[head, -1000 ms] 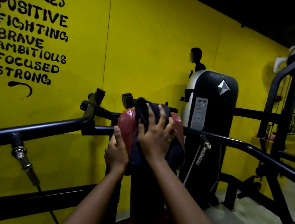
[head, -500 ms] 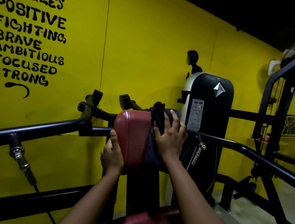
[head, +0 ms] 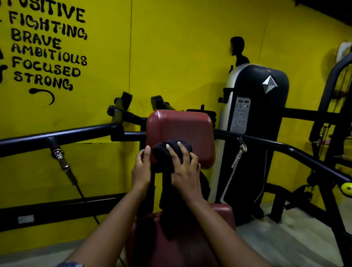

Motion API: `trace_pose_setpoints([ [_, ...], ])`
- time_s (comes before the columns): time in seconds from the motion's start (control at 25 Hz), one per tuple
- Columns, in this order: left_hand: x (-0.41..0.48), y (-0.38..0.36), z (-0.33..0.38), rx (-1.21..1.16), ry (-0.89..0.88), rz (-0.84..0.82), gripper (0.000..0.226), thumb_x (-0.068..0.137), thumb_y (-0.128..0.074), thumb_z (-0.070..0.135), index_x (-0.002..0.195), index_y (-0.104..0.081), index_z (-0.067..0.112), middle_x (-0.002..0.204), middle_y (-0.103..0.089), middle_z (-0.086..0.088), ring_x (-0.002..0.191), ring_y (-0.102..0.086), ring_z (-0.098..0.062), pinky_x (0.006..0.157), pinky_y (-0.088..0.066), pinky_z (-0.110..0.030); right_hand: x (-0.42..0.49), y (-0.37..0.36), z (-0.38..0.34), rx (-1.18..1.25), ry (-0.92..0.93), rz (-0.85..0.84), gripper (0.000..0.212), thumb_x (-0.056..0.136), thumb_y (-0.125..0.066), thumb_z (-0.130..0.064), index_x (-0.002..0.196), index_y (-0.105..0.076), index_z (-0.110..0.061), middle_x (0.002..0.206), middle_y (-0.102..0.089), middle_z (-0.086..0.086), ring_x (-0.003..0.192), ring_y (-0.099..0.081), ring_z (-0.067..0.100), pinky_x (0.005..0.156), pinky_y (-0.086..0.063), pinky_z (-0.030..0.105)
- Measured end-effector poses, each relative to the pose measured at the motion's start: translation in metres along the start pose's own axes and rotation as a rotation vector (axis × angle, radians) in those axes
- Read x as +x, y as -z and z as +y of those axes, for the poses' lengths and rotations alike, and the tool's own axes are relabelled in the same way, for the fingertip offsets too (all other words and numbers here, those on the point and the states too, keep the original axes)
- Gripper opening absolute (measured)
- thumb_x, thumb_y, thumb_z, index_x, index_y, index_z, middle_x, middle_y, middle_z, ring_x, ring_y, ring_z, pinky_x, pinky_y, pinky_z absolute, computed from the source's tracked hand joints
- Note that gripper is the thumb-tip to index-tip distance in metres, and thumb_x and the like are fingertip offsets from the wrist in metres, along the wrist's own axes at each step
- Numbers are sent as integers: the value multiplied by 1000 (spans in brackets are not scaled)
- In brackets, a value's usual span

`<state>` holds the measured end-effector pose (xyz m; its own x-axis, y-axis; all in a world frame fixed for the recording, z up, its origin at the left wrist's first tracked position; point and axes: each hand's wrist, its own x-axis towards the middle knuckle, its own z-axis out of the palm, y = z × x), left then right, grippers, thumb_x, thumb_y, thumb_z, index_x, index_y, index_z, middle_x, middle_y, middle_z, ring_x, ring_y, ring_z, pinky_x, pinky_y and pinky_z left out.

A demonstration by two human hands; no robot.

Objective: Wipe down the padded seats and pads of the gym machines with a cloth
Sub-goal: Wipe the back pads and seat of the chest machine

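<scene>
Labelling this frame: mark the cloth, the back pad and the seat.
cloth [head: 160, 155]: head view, bunched part left of the fingers.
back pad [head: 182, 126]: head view, bare upper face.
seat [head: 222, 213]: head view, lit right rear corner.

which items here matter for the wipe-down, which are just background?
Job: cloth, right hand holding it, left hand gripping the back pad, seat.
Background: weight-stack tower, yellow knob, wall lettering, black frame bars.

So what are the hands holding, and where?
The right hand grips the dark cloth by its bunched top; the left hand holds the red pad by its left edge.
</scene>
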<state>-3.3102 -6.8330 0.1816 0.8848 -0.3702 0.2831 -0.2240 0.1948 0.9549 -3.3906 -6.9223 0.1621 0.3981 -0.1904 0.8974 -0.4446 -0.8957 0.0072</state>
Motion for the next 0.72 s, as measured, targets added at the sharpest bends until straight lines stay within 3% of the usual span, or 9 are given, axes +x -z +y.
trace_pose_setpoints([
  [0.12,-43,20,-11,1,16,52,49,97,-37,45,135,-46,16,136,-52,-6,127,-47,-24,97,-35,-31,-25,27,3,121,44,-96,79,61,-59,-12,135,-40,-28,133,-52,12,95,-53,36,72,-53,46],
  [0.28,-126,32,-23,-18,76,107,44,97,-39,43,132,-49,18,134,-54,-5,124,-48,-21,106,-37,-38,-72,68,13,283,146,-262,72,63,-57,-14,133,-45,-25,123,-58,18,84,-58,41,67,-54,48],
  [0.36,-168,38,-38,-15,139,133,48,93,-42,51,128,-53,19,130,-58,-5,119,-53,-22,105,-40,-44,-102,85,16,324,216,-365,70,71,-56,-14,139,-39,-26,131,-52,18,93,-55,42,76,-53,51],
  [0.48,-245,47,-59,15,249,154,48,95,-40,48,128,-53,15,130,-56,-3,119,-51,-18,99,-40,-34,-162,116,21,401,246,-711,68,89,-51,-15,148,-19,-31,151,-26,7,121,-36,35,102,-34,44],
  [0.6,-322,58,-74,32,356,191,42,99,-36,40,131,-47,16,132,-50,-2,118,-47,-17,92,-33,-29,-220,144,20,440,279,-827,68,91,-49,-16,148,-15,-31,153,-21,4,123,-34,32,106,-30,39],
  [0.72,-381,70,-96,40,452,201,48,98,-36,41,139,-41,15,144,-42,-6,132,-39,-24,104,-30,-36,-269,171,22,458,300,-919,65,93,-48,-16,148,-17,-29,153,-23,5,121,-36,33,103,-31,39],
])
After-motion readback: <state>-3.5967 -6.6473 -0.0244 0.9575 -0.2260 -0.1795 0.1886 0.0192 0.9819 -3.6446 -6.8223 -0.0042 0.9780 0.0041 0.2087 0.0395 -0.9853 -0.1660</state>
